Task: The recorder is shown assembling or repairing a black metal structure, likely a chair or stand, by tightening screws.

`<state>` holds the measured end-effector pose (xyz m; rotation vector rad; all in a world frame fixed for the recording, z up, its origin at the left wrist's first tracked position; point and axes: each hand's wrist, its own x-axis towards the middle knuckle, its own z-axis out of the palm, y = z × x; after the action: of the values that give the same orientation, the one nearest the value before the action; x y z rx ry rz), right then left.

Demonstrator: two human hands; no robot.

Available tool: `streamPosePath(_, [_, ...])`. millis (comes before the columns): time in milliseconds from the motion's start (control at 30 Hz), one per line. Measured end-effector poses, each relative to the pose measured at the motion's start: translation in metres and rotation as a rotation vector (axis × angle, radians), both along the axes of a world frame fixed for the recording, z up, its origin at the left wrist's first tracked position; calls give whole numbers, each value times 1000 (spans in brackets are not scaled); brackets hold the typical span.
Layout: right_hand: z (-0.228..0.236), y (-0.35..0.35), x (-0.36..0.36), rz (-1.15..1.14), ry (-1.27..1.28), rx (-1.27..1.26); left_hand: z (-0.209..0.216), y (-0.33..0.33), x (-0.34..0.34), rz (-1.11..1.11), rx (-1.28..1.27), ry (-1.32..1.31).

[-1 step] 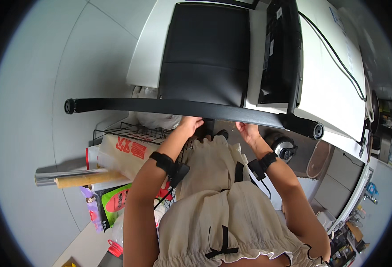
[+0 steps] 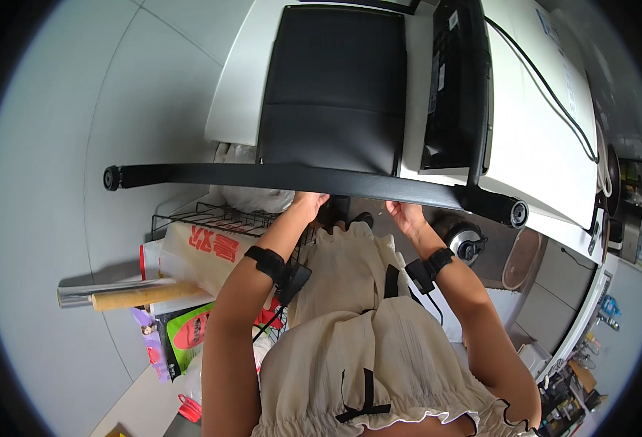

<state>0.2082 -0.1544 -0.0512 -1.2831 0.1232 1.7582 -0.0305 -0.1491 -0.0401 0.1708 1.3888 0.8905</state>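
Observation:
A long black bar (image 2: 292,177) with a round foot at each end crosses in front of me. It belongs to a black metal frame, and a flat black panel (image 2: 335,95) lies beyond it. My left hand (image 2: 309,203) reaches under the bar left of its middle. Its thumb side shows, closed, while the fingertips pass out of sight behind the bar. Farther right, my right hand (image 2: 406,214) is at the bar's lower edge with curled fingers. The bar hides whatever either hand grips. Both wrists wear black straps with small boxes.
A black wire rack (image 2: 212,215) on the left holds bags, packets and long rolls (image 2: 146,296). A metal kettle-like pot (image 2: 467,242) stands right of my right hand. A black appliance (image 2: 456,87) and a white cabinet (image 2: 536,109) with a black cord are at the far right.
The bar, the panel and the appliance appear slightly farther left and lower in the picture. Both hands keep nearly the same place and pose.

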Motion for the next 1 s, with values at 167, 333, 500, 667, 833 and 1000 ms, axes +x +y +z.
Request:
streamPosePath(167, [-24, -3, 15, 88, 123, -21, 1, 31, 10, -41, -64, -179])
streamPosePath(333, [-39, -15, 20, 64, 12, -27, 23, 52, 18, 56, -186, -160])
streamPosePath(500, [-28, -17, 20, 206, -44, 164, 20, 54, 15, 66, -175, -155])
streamPosePath(667, [-6, -20, 25, 566, 60, -111, 37, 51, 10, -14, -183, -230])
streamPosePath(833, [22, -9, -21, 747, -12, 27, 46, 12, 7, -307, 150, 105])
streamPosePath(1000, [52, 12, -82, 722, 68, 227, 98, -11, -41, -717, 154, 292])
